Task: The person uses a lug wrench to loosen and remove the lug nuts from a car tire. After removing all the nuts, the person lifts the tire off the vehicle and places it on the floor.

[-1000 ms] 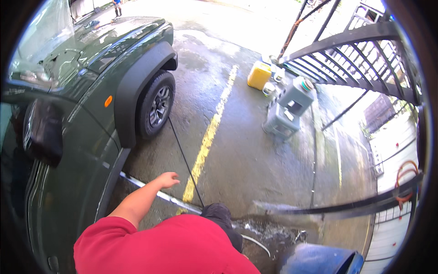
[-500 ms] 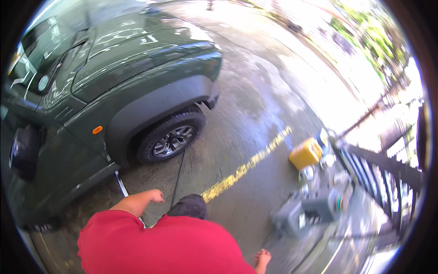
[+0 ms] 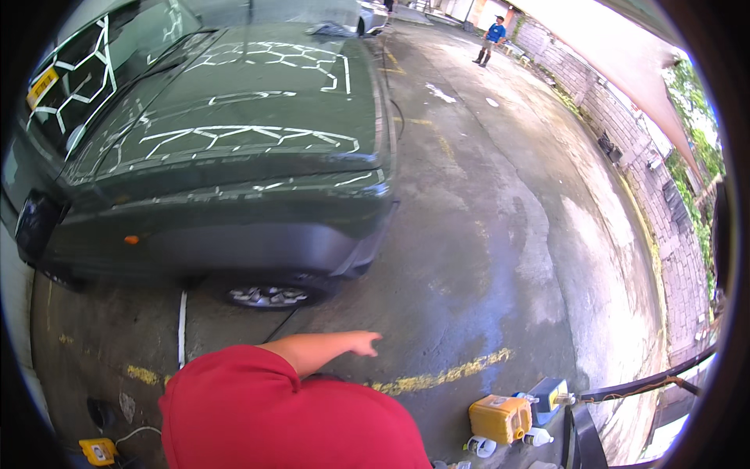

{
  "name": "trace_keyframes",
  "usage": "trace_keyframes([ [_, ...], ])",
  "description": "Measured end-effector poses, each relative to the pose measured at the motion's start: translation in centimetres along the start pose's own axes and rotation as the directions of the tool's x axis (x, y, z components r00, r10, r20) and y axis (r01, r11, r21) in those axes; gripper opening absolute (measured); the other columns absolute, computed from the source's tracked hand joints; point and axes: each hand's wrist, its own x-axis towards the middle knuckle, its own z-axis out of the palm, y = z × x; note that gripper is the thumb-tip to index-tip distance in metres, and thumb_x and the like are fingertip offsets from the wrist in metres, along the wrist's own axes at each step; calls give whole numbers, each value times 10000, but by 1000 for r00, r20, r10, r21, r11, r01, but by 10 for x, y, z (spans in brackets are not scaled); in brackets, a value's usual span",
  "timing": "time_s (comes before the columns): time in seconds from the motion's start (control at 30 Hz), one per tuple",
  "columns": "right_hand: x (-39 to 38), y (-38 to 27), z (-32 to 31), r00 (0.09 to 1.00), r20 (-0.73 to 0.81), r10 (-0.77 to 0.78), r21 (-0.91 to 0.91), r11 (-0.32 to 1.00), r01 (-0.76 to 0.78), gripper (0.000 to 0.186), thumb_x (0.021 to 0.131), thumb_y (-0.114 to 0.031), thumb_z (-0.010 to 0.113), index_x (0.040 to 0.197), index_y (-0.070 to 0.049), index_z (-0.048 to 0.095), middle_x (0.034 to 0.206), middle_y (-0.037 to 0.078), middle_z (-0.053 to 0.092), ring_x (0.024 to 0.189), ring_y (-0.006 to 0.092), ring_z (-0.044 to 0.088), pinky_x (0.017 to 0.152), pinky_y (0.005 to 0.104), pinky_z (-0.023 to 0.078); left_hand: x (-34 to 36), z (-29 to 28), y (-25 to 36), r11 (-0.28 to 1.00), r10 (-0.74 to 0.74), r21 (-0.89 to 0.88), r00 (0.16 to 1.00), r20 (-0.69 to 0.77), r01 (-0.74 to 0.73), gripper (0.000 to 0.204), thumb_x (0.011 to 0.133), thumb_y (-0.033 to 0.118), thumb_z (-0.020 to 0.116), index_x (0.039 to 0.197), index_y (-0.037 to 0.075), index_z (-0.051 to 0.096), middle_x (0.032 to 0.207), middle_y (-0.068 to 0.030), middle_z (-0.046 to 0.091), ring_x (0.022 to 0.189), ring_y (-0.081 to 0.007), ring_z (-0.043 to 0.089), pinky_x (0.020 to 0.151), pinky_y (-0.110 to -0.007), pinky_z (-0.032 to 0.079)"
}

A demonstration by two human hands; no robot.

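Note:
My left hand (image 3: 365, 342) reaches forward across my front over the wet ground, with nothing in it. Its fingers look stretched out and apart, a little blurred. Nearest to it is the dark green off-road car (image 3: 266, 184) on the left, whose front wheel (image 3: 269, 296) stands just beyond my forearm. A thin dark hose or cable (image 3: 283, 324) runs on the ground from the wheel, partly behind my arm. My right hand is out of view.
A yellow jerrycan (image 3: 498, 418), a blue container (image 3: 547, 397) and white bottles (image 3: 537, 437) stand at the lower right beside a dark metal frame (image 3: 582, 438). A yellow device (image 3: 98, 451) with a cable lies at lower left. Far off, a person in blue (image 3: 494, 35) stands near a block wall (image 3: 582, 74).
My view has swung up and to the right, showing the bonnet and the far yard. My left arm has reached out further right. My right hand has left the view.

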Motion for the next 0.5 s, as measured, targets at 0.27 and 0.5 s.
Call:
trace_keyframes([
  [0.27, 210, -268, -88, 958, -207, -199, 165, 958, 235, 363, 860, -176, 631, 1193, -63, 542, 898, 96, 638, 701, 186, 596, 523, 306, 467, 248, -134, 130, 807, 1, -589, 998, -62, -37, 670, 804, 303, 713, 1366, 67, 436, 1197, -199, 597, 1060, -346, 603, 908, -414, 480],
  [0.5, 350, -382, -66, 987, 160, -11, -15, 1000, 13, 328, 843, -123, 653, 1138, -10, 565, 810, 85, 625, 607, 158, 576, 473, 281, 449, 309, -152, 117, 889, -449, -179, 876, -173, 421, 746, 840, 496, 609, 1410, 71, 380, 1338, -218, 502, 1245, -357, 480, 1019, -423, 400],
])
